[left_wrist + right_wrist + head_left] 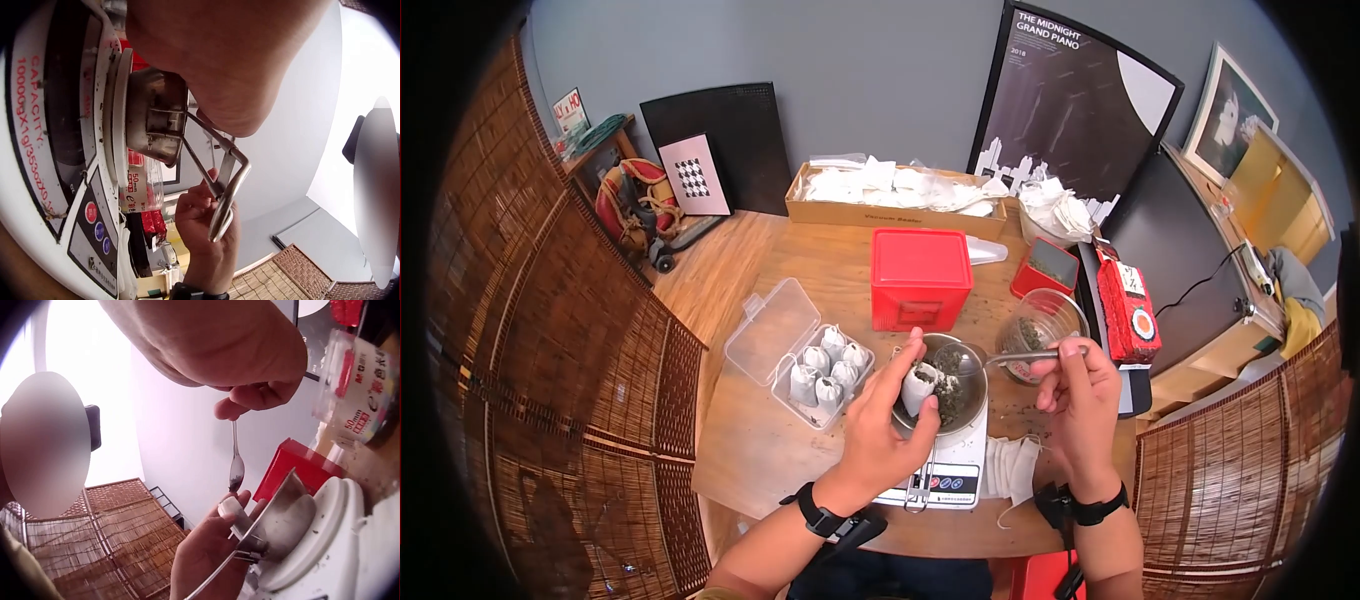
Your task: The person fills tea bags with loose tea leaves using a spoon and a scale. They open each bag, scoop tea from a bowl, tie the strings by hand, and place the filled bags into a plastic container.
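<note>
In the head view the left hand (885, 430) holds a small white bag (919, 388), its mouth up with dark leaves showing, over a metal pan (974, 412) of loose leaves. That pan sits on a white scale (960, 484). The right hand (1082, 405) pinches the handle of a metal spoon (1025, 356), whose bowl hangs over the pan beside the bag. Seen from the right wrist, dark bits lie in the spoon's bowl (236, 474), just above the bag (232, 510).
Left of the pan, an open clear box (752, 335) holds several filled bags. Behind stand a red tin (921, 280) and a carton (850, 214) of white bags. At right are a clear jar (1055, 308), a red packet (1131, 318) and flat white bags (1012, 468).
</note>
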Tool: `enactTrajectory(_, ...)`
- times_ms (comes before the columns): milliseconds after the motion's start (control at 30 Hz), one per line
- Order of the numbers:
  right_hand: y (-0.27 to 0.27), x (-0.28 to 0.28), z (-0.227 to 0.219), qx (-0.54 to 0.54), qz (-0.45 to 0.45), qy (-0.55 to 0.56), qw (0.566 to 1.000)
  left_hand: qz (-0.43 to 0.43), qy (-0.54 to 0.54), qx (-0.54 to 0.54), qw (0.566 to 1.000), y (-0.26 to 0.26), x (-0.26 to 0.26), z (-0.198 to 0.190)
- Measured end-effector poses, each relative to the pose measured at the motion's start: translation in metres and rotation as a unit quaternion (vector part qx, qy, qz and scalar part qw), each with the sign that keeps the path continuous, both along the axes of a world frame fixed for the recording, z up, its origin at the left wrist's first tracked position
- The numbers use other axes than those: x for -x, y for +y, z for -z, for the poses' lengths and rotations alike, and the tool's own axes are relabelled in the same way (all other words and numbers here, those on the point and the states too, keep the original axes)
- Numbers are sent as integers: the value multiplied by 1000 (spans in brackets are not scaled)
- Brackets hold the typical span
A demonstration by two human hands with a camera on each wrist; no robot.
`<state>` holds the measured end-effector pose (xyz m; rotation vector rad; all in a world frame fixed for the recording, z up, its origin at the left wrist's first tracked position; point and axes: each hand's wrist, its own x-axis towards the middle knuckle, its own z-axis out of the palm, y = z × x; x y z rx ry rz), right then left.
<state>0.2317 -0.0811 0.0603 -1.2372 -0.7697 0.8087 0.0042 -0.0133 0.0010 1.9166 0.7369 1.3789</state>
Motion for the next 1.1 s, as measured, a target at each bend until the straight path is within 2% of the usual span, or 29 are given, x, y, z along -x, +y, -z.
enactTrajectory(100,2,8,-13,-14,-14,-23,1000,0,2,2,1000,-1,0,-2)
enactTrajectory(167,2,13,-20,-11,-25,-79,997,-3,5,5,1000,-1,1,-4)
enactTrajectory(500,-14,23,-27,-66,-68,-148,984,3,0,0,1000,0,1,-3)
enactTrajectory(667,-22,14,-19,-128,-115,-270,947,6,-1,7,1000,-1,1,-5)
enactTrajectory(867,-26,19,-13,-98,-30,-225,969,1,0,-3,1000,-1,1,-5)
enactTrajectory(967,-20,12,1,-34,-34,-235,971,5,0,6,1000,-1,1,-5)
enactTrajectory(1100,-13,10,19,-22,-22,-238,971,10,-4,16,1000,-2,1,-4)
